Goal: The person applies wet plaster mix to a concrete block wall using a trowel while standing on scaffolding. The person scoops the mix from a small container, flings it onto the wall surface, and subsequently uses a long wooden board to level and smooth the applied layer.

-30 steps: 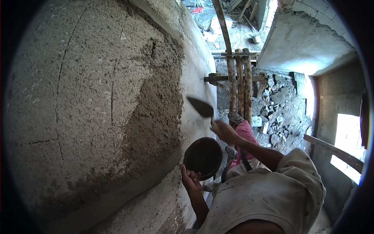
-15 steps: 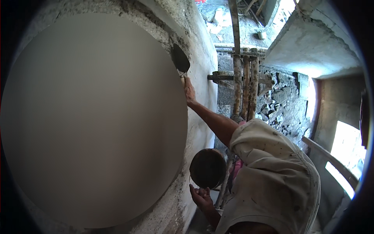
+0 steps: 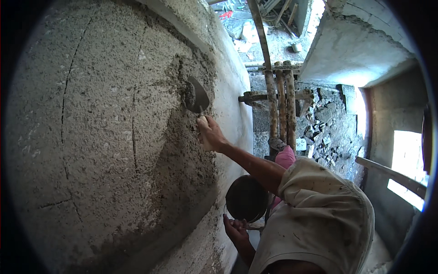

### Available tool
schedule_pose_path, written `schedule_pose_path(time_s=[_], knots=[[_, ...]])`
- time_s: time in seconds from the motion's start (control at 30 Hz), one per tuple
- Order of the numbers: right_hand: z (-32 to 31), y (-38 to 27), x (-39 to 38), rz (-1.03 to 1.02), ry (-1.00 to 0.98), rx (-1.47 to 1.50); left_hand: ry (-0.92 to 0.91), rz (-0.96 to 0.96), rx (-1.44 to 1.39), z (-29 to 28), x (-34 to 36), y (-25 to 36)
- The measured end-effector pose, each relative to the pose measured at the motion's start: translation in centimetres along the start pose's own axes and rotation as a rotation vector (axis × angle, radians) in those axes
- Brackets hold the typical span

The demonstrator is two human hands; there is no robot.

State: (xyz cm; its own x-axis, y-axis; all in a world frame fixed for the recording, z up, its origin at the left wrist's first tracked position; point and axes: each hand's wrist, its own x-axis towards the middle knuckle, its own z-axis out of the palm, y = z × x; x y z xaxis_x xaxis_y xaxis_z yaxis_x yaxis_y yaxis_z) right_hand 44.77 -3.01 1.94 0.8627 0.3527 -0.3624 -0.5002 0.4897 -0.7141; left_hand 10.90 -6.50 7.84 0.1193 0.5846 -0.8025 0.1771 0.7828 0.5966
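My right hand (image 3: 211, 133) is closed round the handle of a trowel (image 3: 200, 95) with a dark, rounded blade. Grey mortar (image 3: 190, 93) clings along the blade's left side, right against the rough plastered wall (image 3: 105, 109). A darker patch of mortar (image 3: 182, 155) spreads over the wall below the trowel. Lower down, my left hand (image 3: 235, 229) has its fingers curled at the thin wire handle of a dark round bucket (image 3: 247, 197). The bucket's inside is too dark to make out. Part of its rim lies behind my right arm.
Several wooden poles (image 3: 282, 102) form a scaffold to the right of the wall. Broken stone rubble (image 3: 321, 123) lies on the ground beyond it. A slanted plank (image 3: 390, 176) crosses near a bright opening at far right. A concrete slab (image 3: 356, 55) juts out above.
My right hand and the trowel have moved down and left across the wall. A smooth grey oval that hid most of the wall is gone. The bucket stays at my left hand.
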Motion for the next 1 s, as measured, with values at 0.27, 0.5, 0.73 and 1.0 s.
schedule_pose_path(time_s=[0.27, 0.5, 0.73, 1.0], knots=[[-8.0, -10.9, -7.6, -0.236, 0.074, 0.158, -0.034, 0.043, 0.129, -2.1, 1.0, 1.7], [-5.8, -13.7, -4.3, -0.681, 0.655, -0.018, 0.071, 0.046, 0.074, -4.6, 2.8, 2.3], [9.7, -5.2, -0.8, -0.556, 0.017, -0.179, 0.081, 0.057, 0.034, -2.9, 1.8, 3.4], [-2.5, -4.7, -15.0, -0.409, -0.268, -0.704, -0.061, 0.01, -0.022, -2.8, 2.3, 3.1]])
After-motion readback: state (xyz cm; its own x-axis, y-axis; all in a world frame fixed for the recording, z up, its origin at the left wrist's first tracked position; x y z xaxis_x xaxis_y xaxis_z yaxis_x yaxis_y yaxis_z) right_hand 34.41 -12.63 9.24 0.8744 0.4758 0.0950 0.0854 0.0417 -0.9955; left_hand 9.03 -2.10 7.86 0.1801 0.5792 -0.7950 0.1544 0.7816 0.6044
